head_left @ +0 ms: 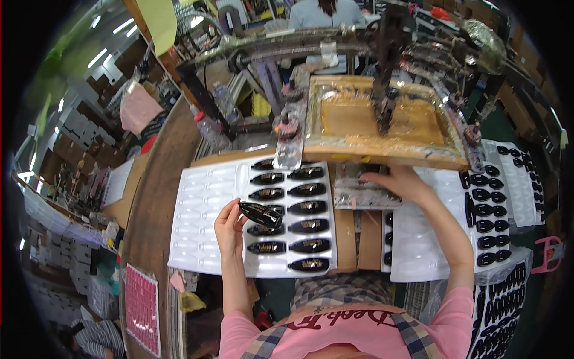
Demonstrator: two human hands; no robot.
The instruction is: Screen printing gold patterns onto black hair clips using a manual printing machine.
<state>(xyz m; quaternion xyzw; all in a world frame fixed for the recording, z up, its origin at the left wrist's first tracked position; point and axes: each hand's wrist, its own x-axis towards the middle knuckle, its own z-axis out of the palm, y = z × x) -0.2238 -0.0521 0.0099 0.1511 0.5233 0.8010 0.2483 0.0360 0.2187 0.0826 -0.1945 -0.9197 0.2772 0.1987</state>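
My left hand (229, 226) is closed, pinching one glossy black pointed-oval piece with gold print (260, 214) by its end. That piece is tilted over a white moulded tray (194, 222). Two columns of similar black pieces (309, 226) lie in the tray's right part, while its left pockets hold none. My right hand (409, 184) reaches beneath the front edge of a wood-framed printing screen (385, 157). Its thumb stretches over a stained metal block (365, 194); the frame hides most of its other fingers, so I cannot see whether they hold anything.
On the right, a second white tray (422, 248) has black pieces along its sides. More filled trays (501, 302) are stacked beyond. The press arm (385, 72) stands over the screen. Bottles (210, 130) stand back left; a pink sheet (142, 305) lies at the table's left. A person (326, 15) sits opposite.
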